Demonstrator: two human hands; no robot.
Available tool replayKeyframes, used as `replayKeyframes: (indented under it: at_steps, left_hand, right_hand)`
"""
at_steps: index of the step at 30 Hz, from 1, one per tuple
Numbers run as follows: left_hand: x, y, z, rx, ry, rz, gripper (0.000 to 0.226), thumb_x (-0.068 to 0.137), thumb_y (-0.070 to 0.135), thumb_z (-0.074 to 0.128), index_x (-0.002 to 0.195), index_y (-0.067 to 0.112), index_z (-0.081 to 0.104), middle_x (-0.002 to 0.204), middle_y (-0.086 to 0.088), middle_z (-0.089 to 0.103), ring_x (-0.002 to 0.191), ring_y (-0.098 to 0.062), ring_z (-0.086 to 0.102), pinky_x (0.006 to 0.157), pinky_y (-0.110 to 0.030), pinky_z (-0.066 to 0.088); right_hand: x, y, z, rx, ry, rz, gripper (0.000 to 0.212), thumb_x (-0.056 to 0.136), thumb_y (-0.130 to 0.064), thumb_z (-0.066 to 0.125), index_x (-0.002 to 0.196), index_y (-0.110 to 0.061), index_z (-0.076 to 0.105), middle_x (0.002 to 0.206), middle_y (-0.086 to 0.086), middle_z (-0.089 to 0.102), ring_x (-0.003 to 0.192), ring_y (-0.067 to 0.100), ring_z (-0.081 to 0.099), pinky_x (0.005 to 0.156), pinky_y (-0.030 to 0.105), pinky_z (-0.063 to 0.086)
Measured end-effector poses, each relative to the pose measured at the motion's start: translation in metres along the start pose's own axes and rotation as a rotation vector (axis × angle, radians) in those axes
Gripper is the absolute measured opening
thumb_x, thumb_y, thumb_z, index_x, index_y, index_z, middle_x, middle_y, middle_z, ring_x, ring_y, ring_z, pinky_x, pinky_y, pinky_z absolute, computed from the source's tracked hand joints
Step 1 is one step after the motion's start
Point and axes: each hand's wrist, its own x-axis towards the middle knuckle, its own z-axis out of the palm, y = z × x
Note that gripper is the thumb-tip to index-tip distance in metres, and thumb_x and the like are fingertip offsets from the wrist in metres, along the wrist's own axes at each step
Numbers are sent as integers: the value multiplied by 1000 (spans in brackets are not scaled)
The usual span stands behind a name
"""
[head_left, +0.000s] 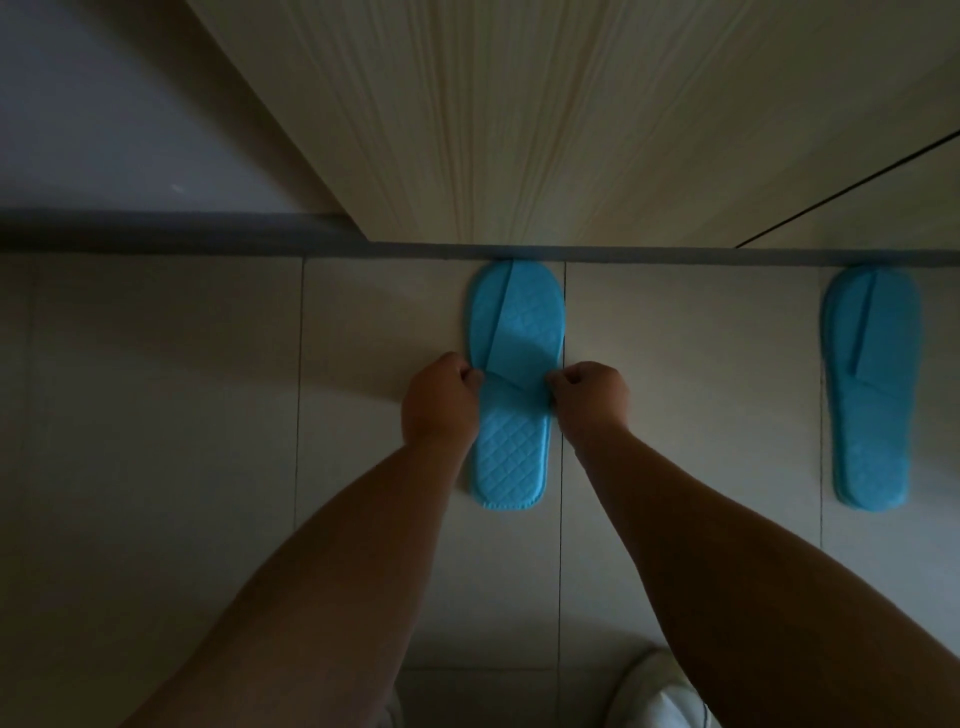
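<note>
The left hand (441, 400) and right hand (589, 397) each pinch the blue slipper (511, 452); pulling evenly should keep it square.

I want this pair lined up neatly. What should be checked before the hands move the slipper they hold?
1. Left hand pinches the left edge of the blue slipper: ok.
2. Right hand pinches its right edge: ok.
3. Slipper flat on the floor tiles: ok.
4. Toe against the baseboard: ok.
5. Second slipper close beside it: not ok, it lies apart to the right.
6. Strap opened up: cannot tell.
</note>
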Motion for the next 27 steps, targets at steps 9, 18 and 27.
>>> replayKeyframes:
  at_steps: [9, 18, 27]
  left_hand:
    - [2, 0, 1, 13, -3, 4, 19, 92, 26, 54, 92, 8, 59, 92, -13, 67, 88, -32, 62, 73, -38, 46]
    - [-34, 16, -51, 138, -36, 54, 31, 97, 25, 45, 114, 1, 53, 117, -21, 55, 106, -36, 55, 88, -41, 46]
    - [-165, 73, -151, 586, -144, 452, 35, 96, 32, 41, 114, 5, 54, 112, -16, 58, 101, -34, 53, 79, -42, 42]
  right_hand:
    - [2, 0, 3, -160, 22, -29, 23, 90, -29, 58, 70, -19, 63, 66, 0, 62, 58, 14, 60, 45, 22, 38]
    - [-43, -14, -31, -257, 81, -60, 38, 91, -31, 57, 56, -18, 49, 50, -5, 48, 44, 7, 44, 42, 19, 27]
    - [-197, -39, -126, -535, 87, -324, 33, 95, -38, 49, 114, -16, 65, 110, 6, 62, 98, 23, 60, 75, 31, 48]
